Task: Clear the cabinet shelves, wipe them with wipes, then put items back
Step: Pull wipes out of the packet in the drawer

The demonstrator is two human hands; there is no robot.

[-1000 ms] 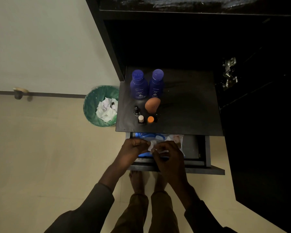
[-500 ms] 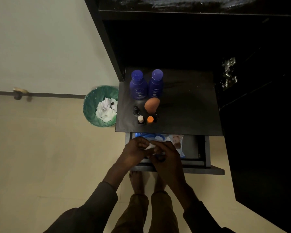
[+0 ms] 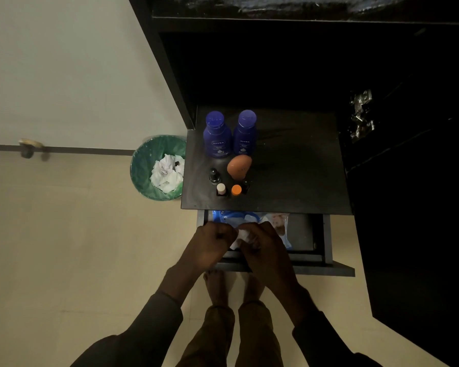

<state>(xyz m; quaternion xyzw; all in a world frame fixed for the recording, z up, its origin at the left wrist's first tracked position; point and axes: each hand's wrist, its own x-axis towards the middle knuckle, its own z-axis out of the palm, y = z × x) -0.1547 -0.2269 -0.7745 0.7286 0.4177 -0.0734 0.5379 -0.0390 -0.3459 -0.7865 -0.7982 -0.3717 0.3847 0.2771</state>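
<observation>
The black cabinet [image 3: 316,75] fills the upper right of the frame, its inside too dark to read. Its lower shelf [image 3: 297,168] sits at frame centre as a flat black board, bare on its right half. Below it an open drawer [image 3: 326,245] juts toward the person.

On the floor left of the shelf stands a green-lined bin [image 3: 143,168] with crumpled white wipes inside.

At the back left of the shelf two blue bottles [image 3: 217,136] stand upright, side by side and nearly touching. Just in front of them lies an orange sponge [image 3: 239,165], egg-shaped and tilted. In front of that stand small vials [image 3: 221,188]: one black dropper, one with a pale cap, one with an orange cap.

In the drawer, at its left end, lies a blue wipes pack [image 3: 282,229], partly hidden by the hands.

Both hands meet over the pack. The left hand [image 3: 210,245] is knuckles-up, its fingers curled onto a white wipe [image 3: 240,237]. The right hand [image 3: 265,247] comes in from the lower right, its fingers also bent around the same wipe. The wipe shows only as a small white bunch between the two hands, just above the pack; whether it is free of the pack I cannot tell.
</observation>
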